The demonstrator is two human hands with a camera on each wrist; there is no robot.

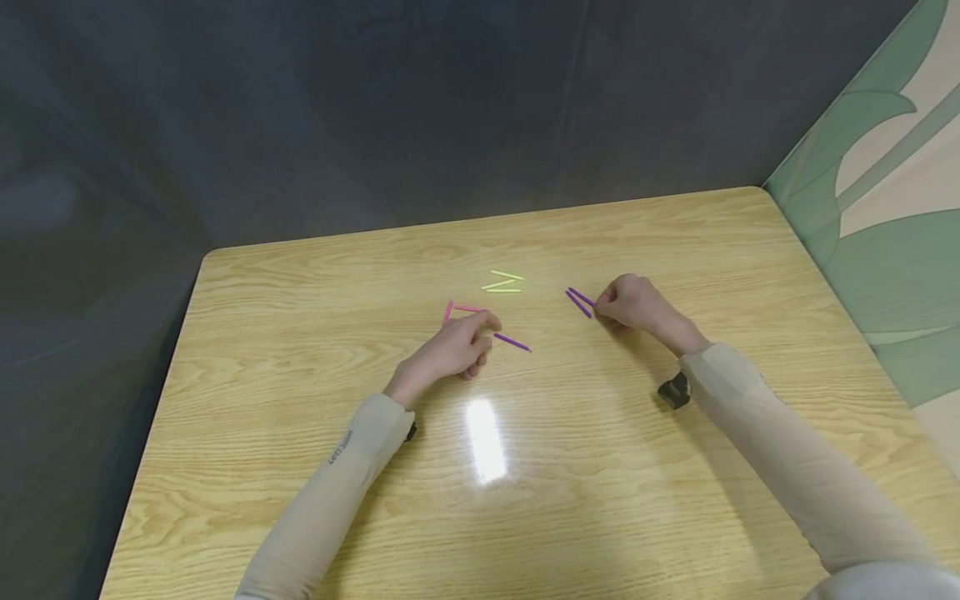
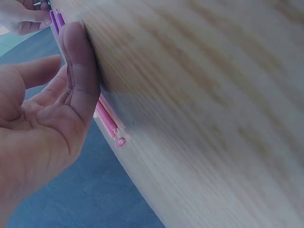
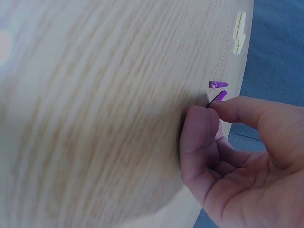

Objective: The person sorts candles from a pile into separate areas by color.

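Note:
My right hand [image 1: 633,302] pinches the lower end of a thin purple stick [image 1: 581,296] between thumb and forefinger, low over the table. A second purple stick [image 1: 578,305] lies close beside it, the two forming a narrow V. My left hand [image 1: 452,347] hovers at the pink sticks, its fingers loosely bent and the thumb apart; nothing shows in its grasp. One pink stick [image 1: 448,312] points toward me and another pink stick [image 1: 470,309] lies crosswise, both partly hidden by that hand. Just right of its fingertips lies a third purple stick [image 1: 513,342].
Several yellow sticks [image 1: 504,291] form a zigzag farther back on the wooden table [image 1: 315,350]. A dark curtain [image 1: 450,108] hangs behind the table's far edge. On the right stands a green and beige patterned surface [image 1: 907,275].

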